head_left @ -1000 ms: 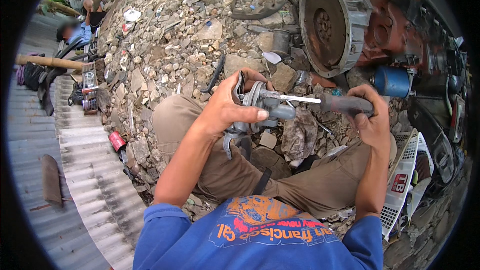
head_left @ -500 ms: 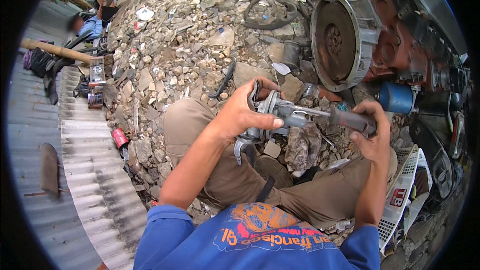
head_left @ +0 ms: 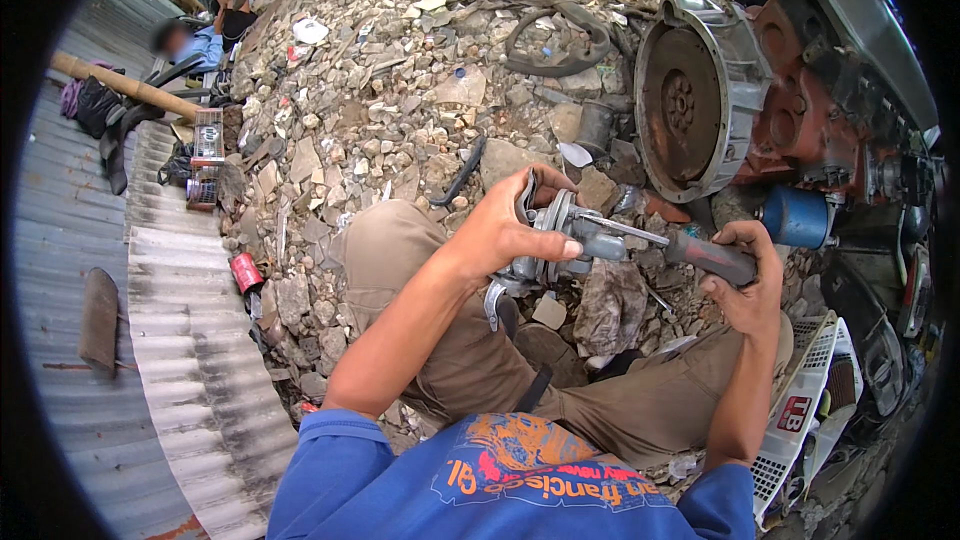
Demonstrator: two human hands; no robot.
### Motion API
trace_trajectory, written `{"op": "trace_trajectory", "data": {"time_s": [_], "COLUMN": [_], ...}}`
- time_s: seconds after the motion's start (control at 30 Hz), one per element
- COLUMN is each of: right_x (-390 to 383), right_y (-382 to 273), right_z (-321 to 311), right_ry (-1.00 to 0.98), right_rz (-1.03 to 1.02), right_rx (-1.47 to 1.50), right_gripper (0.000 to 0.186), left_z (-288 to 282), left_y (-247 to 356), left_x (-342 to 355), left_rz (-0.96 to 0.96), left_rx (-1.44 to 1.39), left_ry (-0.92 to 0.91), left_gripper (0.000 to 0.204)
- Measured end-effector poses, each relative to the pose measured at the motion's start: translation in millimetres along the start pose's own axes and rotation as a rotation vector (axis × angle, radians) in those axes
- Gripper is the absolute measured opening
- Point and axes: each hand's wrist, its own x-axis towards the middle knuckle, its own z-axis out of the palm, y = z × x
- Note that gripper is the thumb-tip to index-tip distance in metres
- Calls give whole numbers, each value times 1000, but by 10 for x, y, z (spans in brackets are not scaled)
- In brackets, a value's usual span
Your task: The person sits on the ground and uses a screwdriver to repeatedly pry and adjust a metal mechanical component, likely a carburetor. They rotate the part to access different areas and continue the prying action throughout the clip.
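My left hand is closed round a grey cast-metal part with a round flange and a curved lever hanging below it, held above my folded legs. My right hand grips the dark handle of a screwdriver-like tool. Its thin metal shaft reaches left to the part and lies across its top side; the exact contact at the tip is hard to make out. A crumpled dirty cloth lies on the rubble beneath.
An engine with a flywheel housing and blue cylinder stands right, above a white plastic crate. A dark rubber loop lies on rubble. Corrugated sheets, a bamboo pole and two people are at left.
The view has shifted, so the surroundings sit lower and further right. The tool now slopes a little more downward toward my right hand; both hands keep their hold.
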Motion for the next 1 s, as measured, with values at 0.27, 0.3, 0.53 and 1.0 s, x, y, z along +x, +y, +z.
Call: {"op": "trace_trajectory", "data": {"time_s": [0.27, 0.3, 0.53, 1.0], "right_x": [-59, -50, -40, 2], "right_y": [59, 55, -106, -238], "right_z": [-188, -191, 38, 2], "right_ry": [-165, -182, -7, -37], "right_rz": [369, 420, 2, -71], "right_rx": [191, 215, 121, -63], "right_gripper": [61, 61, 56, 47], "left_z": [12, 26, -72, -31], "left_y": [-33, -6, 104, 126], "left_x": [-6, -9, 7, -46], "left_rz": [-7, -12, 8, -40], "left_rx": [85, 63, -14, -9], "left_ry": [-62, -25, 38, -15], "left_gripper": [69, 69, 74, 74]}}
